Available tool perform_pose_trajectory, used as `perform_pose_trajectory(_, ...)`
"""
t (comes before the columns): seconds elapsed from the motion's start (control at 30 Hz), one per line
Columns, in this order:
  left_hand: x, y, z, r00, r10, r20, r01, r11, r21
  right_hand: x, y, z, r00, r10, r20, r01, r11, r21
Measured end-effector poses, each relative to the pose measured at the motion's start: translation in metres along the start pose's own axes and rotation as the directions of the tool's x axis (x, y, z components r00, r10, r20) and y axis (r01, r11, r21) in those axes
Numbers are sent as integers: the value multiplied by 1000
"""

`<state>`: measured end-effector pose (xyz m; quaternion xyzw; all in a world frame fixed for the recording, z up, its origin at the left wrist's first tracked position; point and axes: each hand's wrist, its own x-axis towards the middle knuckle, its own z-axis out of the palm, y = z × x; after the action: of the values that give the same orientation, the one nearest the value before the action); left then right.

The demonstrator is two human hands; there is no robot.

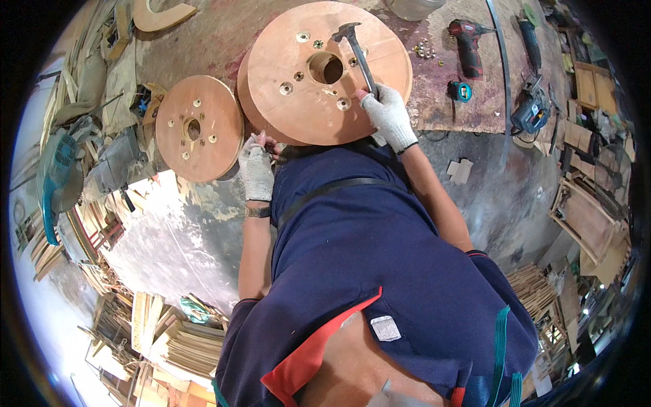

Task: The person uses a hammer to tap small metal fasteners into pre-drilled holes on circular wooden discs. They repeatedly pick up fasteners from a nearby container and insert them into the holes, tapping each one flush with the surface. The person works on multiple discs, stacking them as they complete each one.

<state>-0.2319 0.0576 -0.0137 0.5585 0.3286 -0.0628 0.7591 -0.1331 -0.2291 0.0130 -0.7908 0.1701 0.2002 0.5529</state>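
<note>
A large round wooden disc [291, 112] lies over another disc [243, 88] on the table in front of me. It has a wide center hole and several small metal-lined holes around it. My right hand [390, 115], in a white knit glove, is closed around the handle of a claw hammer [363, 62], whose head lies over the disc. My left hand [258, 169], gloved too with bare fingertips, is beside the discs' near left edge. Its fingers are curled together; what they hold, if anything, is too small to tell. A smaller wooden disc [180, 146] is just left of it.
Right of the discs are small metal fasteners [425, 49], a red and black cordless driver [468, 51], a tape measure [461, 91], an angle grinder [530, 44] and a blue jigsaw [531, 112]. A teal circular saw [60, 169] stands far left. Wood strips [190, 353] are stacked behind.
</note>
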Motion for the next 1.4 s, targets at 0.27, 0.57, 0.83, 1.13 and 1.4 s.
perform_pose_trajectory(0.27,-7,-16,0,993,-98,72,81,973,215,-2,2,1,999,-34,-8,34,999,-1)
perform_pose_trajectory(0.57,-4,-2,9,939,-49,339,-278,470,838,6,15,1,1000,10,-2,-10,1000,12)
perform_pose_trajectory(0.83,5,-7,11,861,-177,478,-395,360,845,6,13,2,1000,15,15,-15,1000,21)
perform_pose_trajectory(1.13,11,-4,13,790,-323,521,-240,619,748,8,20,0,1000,-25,5,25,1000,-4)
perform_pose_trajectory(1.4,28,5,11,641,-491,590,-294,553,780,4,15,-2,999,1,42,0,1000,-17)
